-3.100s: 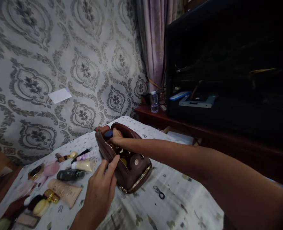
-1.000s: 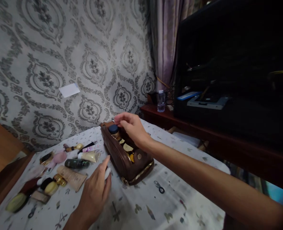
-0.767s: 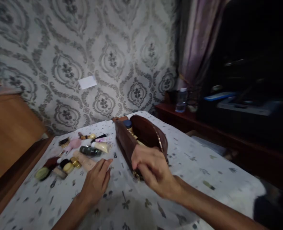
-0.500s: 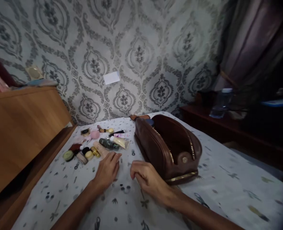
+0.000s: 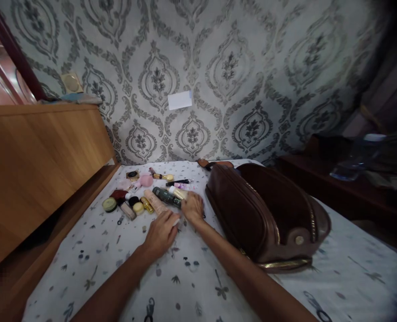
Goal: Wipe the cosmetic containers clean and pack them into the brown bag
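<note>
Left hand [image 5: 161, 230] pinching white item [image 5: 176, 221] — right hand [image 5: 192, 207] bent at cream tube [image 5: 178, 192], grip unclear.

A pale grey wall [image 5: 215, 42] with dark, leafy medallions fills the back, a small white card [image 5: 180, 100] flat against it. On the left stands a wood-grain panel [image 5: 44, 147], with glossy red furniture [image 5: 5, 71] partly visible beyond. A white cloth [image 5: 117, 286] with small printed plants covers the surface in front. On the right, a dark reddish ledge [image 5: 314, 179] and a curtain [image 5: 369, 103] sink into shadow; the light is dim.
</note>
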Tool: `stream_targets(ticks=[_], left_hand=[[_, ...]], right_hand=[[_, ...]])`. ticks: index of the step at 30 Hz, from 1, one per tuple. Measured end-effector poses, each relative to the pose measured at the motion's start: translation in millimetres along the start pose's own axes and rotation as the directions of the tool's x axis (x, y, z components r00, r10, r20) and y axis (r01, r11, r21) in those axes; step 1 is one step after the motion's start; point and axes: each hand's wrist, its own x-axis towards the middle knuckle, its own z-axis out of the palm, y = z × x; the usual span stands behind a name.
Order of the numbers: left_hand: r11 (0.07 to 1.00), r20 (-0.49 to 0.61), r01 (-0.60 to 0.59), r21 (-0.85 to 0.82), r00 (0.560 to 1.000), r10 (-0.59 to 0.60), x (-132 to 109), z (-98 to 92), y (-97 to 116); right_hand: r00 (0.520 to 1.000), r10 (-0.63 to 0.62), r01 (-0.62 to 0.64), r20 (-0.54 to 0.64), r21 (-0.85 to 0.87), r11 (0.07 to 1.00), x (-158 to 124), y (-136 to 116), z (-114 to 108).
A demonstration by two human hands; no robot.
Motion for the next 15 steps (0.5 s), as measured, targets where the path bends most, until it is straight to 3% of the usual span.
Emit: stream_targets(ticks=[6, 12, 15], left_hand=[[1.0, -0.001, 0.021, -0.013, 1.0, -0.021, -0.6, 3.4, -4.2], [0.998, 0.035, 0.059, 0.0, 0.998, -0.059, 0.5, 1.0, -1.7], [0.996, 0.062, 0.082, 0.02, 0.995, -0.084, 1.9, -0.5, 0.6]], right_hand=[[0.988, -0.148, 0.146, 0.031, 0.065, 0.987, 14.1, -4.6, 18.9], [0.989, -0.001, 0.003, -0.145, 0.012, 1.0, 53.0, 7.4, 17.2], [0.99, 0.022, -0.024, -0.141, -0.008, 1.0, 72.0, 9.2, 22.6]])
